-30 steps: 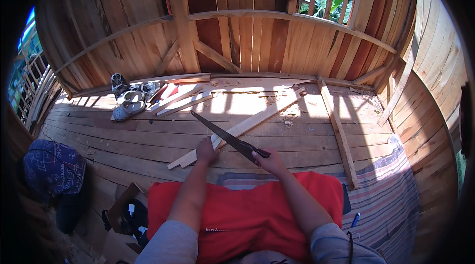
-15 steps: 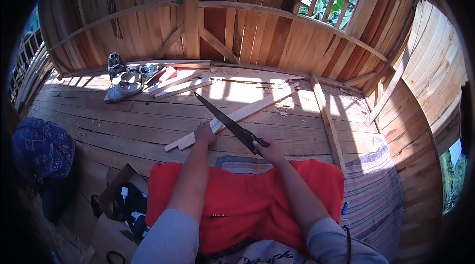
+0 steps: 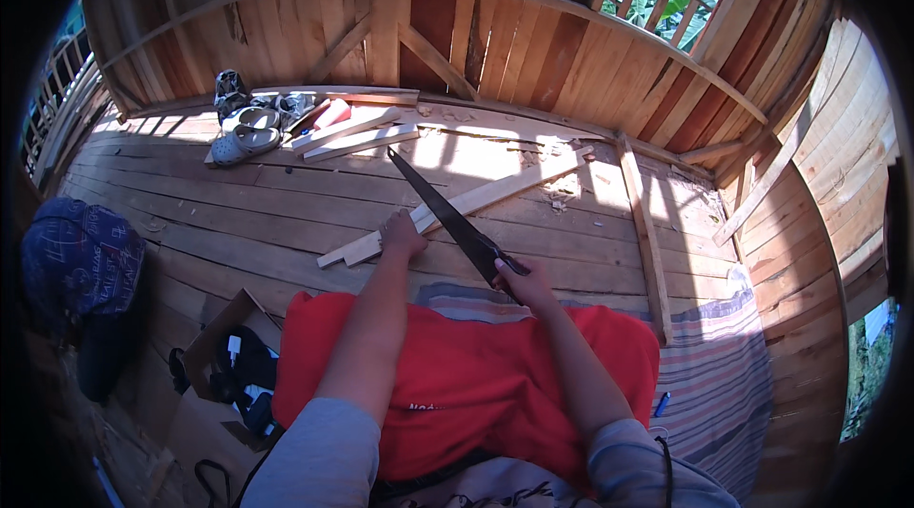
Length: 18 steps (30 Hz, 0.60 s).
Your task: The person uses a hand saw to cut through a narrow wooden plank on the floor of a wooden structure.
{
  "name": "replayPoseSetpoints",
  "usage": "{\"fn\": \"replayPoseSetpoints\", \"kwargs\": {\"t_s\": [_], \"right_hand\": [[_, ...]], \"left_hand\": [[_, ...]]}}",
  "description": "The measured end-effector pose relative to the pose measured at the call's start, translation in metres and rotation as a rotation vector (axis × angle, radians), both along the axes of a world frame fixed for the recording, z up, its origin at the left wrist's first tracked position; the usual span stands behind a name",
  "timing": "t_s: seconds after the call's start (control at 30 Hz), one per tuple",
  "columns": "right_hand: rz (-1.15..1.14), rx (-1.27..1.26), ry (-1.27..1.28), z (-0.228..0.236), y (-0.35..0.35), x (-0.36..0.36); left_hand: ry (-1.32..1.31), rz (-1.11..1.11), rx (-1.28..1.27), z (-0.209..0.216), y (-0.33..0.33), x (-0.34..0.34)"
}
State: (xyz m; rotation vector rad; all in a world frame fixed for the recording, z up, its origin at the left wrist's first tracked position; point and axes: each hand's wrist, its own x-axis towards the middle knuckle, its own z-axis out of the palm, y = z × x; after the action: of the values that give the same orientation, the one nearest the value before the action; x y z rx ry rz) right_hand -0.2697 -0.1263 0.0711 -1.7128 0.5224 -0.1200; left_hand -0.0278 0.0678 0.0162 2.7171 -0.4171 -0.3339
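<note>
My right hand (image 3: pixel 526 281) is closed round the dark handle of a handsaw (image 3: pixel 440 208). The blade slants away to the far left, passing over two long pale wooden strips (image 3: pixel 505 192) that lie side by side on the floor. Whether the teeth touch the wood, I cannot tell. My left hand (image 3: pixel 403 234) grips the strips to the left of the blade, near their near-left ends; its fingertips are partly hidden. A red cloth (image 3: pixel 457 375) covers my lap below both forearms.
Clogs (image 3: pixel 246 137) and more cut wood (image 3: pixel 362 141) lie by the far wall. Shavings (image 3: pixel 562 186) litter the floor. A beam (image 3: pixel 643 237) and striped mat (image 3: pixel 714 356) are at right. At left are a cap (image 3: pixel 81 260) and an opened cardboard box (image 3: pixel 233 318) holding cables.
The view has tilted slightly, so the wall and floor sit higher in the picture. Both hands keep their holds on the saw and the strips.
</note>
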Motion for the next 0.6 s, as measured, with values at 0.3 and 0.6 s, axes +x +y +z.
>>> {"fn": "replayPoseSetpoints", "kwargs": {"t_s": [0.3,0.6], "right_hand": [[0.012,0.084,-0.078,0.014,-0.016,0.012],[-0.111,0.121,0.069,0.032,-0.031,0.027]], "left_hand": [[-0.103,-0.067,0.089,-0.010,-0.018,0.003],[-0.200,-0.073,-0.048,-0.004,-0.029,-0.004]]}}
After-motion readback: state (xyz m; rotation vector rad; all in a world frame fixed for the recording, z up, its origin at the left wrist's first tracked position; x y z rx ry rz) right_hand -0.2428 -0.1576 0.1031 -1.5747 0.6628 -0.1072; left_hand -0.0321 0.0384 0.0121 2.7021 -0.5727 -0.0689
